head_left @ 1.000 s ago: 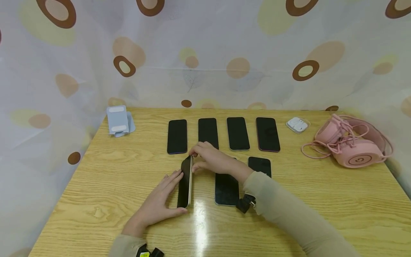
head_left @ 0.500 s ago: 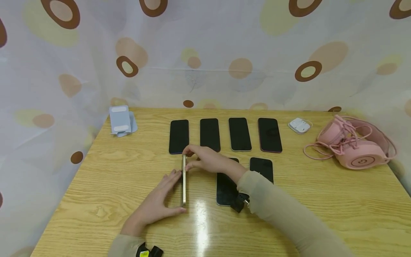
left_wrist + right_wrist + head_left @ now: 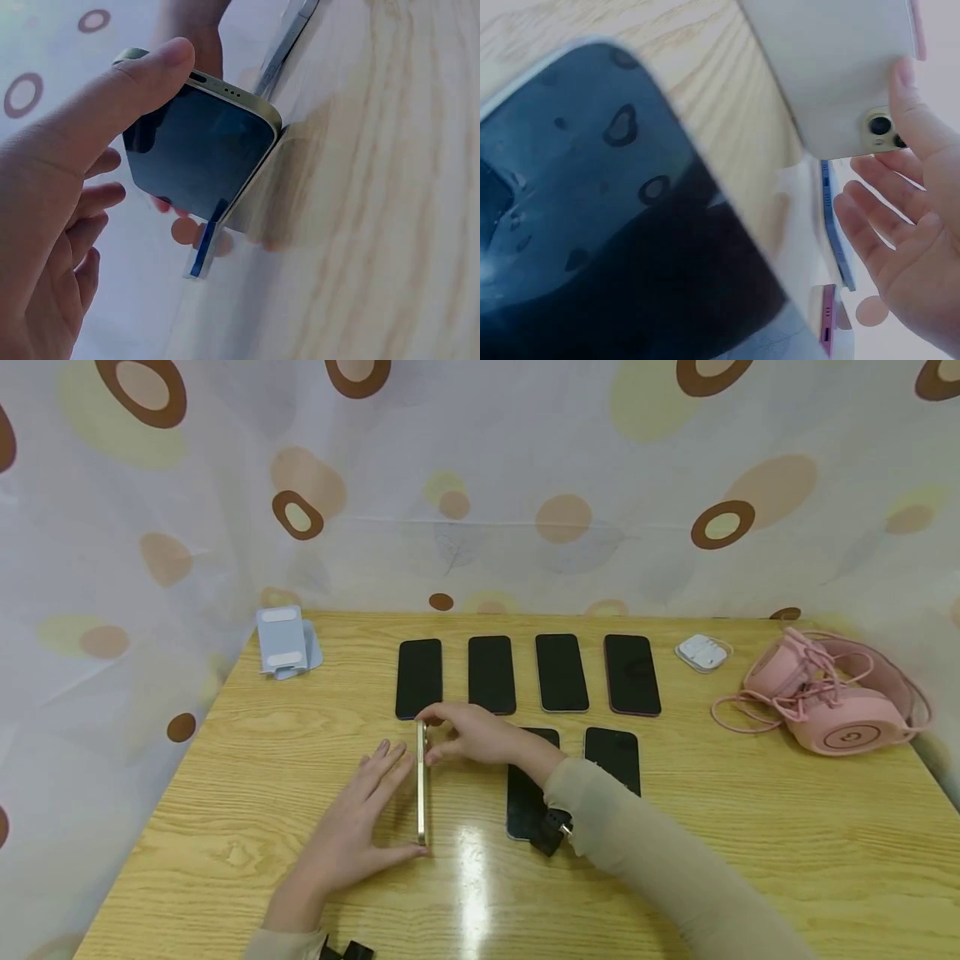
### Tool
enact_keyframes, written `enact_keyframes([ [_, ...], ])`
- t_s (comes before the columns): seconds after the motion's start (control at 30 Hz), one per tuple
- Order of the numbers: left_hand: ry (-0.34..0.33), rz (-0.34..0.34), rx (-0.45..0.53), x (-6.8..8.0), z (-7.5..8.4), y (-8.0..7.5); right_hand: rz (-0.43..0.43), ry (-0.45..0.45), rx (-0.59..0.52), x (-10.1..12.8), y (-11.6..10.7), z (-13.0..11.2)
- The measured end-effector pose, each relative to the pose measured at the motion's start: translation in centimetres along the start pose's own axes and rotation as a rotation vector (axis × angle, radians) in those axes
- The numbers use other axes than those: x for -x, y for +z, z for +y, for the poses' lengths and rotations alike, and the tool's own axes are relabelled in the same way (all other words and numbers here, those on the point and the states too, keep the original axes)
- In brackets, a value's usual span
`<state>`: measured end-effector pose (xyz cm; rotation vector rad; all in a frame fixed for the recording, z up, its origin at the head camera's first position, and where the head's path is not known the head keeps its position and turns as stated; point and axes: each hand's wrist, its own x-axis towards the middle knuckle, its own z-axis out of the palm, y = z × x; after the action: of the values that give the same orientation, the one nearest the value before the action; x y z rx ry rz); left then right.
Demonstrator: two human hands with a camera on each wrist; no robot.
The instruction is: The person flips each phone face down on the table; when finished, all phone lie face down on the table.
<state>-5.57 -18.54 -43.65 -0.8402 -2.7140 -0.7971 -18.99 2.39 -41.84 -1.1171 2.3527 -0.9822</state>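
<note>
A gold phone point(image 3: 422, 785) stands on its long edge on the wooden table point(image 3: 247, 793), seen edge-on in the head view. My right hand point(image 3: 465, 735) pinches its far end by the camera lenses point(image 3: 881, 126). My left hand point(image 3: 360, 827) lies flat on the table on the screen side, fingers straight, with the thumb point(image 3: 97, 127) laid against the phone's near end. The dark screen point(image 3: 199, 161) faces my left palm, and the pale back point(image 3: 832, 67) faces right.
Several dark phones lie face up in a back row point(image 3: 491, 674). Two more lie nearer: one point(image 3: 525, 797) under my right forearm, one point(image 3: 611, 756) to its right. A blue-grey phone stand point(image 3: 283, 642) is far left. White earbuds point(image 3: 701, 652) and pink headphones point(image 3: 825, 702) are far right.
The gold phone has tipped from leaning with its screen showing to standing on edge, and has shifted a little left. My left fingers have straightened out beside it.
</note>
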Motion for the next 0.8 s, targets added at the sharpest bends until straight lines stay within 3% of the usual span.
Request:
enact_keyframes([
  [0.13, 0.047, 0.005, -0.071, -0.1, 0.3, -0.4, -0.013, -0.018, 0.058, -0.2, 0.4, 0.0],
  [0.4, 0.091, 0.039, -0.155, 0.2, 0.3, -0.9, -0.018, -0.015, 0.052, -0.5, 0.7, -0.5],
  [0.8, 0.075, 0.060, -0.193, 0.5, 0.2, -1.3, -0.003, -0.040, 0.125, -0.9, 0.9, -0.5],
])
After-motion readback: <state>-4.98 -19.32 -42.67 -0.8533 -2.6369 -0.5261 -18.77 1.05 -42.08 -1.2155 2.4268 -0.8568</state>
